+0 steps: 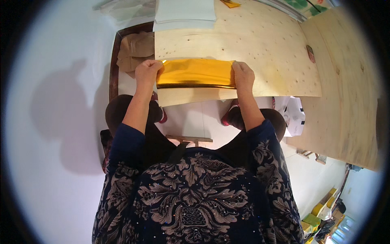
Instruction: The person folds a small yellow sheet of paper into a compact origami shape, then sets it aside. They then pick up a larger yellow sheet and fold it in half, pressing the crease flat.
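Between my hands stretches a shiny gold foil sheet (196,74), wider than it is tall, with a darker folded or rolled band along its near edge. My left hand (147,70) pinches its left end, fingers closed at the upper corner. At the opposite end my right hand (243,76) grips the foil with thumb and fingers closed. The sheet is over the near part of a pale plywood table (243,44); whether it rests on the wood or hangs just above, I cannot tell.
A stack of white paper (185,14) lies at the table's far left. Brown paper (136,51) sits left of the table. A small gold piece (230,3) is at the far edge, a small red object (310,53) at the right. A white bag (295,116) stands below the table's right side.
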Available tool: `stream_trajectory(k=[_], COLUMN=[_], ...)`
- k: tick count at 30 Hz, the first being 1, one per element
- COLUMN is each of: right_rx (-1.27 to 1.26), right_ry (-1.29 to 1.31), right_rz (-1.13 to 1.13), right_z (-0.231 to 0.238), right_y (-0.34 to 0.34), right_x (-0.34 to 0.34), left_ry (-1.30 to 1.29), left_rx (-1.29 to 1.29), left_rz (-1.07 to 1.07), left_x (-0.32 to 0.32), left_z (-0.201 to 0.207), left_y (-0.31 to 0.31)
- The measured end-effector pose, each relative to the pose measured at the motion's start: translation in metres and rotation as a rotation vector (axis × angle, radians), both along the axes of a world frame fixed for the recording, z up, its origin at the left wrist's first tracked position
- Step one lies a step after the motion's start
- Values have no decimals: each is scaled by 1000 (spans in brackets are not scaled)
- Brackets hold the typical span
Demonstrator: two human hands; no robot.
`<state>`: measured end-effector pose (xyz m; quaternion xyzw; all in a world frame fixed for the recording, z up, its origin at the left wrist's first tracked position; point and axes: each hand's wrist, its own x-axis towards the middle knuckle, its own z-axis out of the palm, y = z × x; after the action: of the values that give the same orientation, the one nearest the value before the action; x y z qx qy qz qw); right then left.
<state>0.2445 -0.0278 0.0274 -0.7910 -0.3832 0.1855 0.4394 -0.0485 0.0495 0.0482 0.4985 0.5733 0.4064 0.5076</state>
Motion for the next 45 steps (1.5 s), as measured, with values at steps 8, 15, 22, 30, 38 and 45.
stream_trajectory(k=[8,15,22,30,38,45], right_rx=[-45,-72,-15,-30,-56,-36], right_ry=[-323,-73,-71,-310,-415,-473], right_rz=[-6,-81,-159,-122,-188,-163], right_z=[-36,-26,-16,-33,-33,-40], right_y=[40,39,36,35,31,30], right_x=[10,-4,-15,-12,-15,-11], left_ry=[231,382,316,616,579,607], left_rx=[-9,15,-57,113,114,169], left_rz=[100,111,108,93,89,92], left_x=[11,14,16,16,13,12], left_z=[-30,-39,-30,-48,-58,-62], left_y=[35,37,36,37,41,41])
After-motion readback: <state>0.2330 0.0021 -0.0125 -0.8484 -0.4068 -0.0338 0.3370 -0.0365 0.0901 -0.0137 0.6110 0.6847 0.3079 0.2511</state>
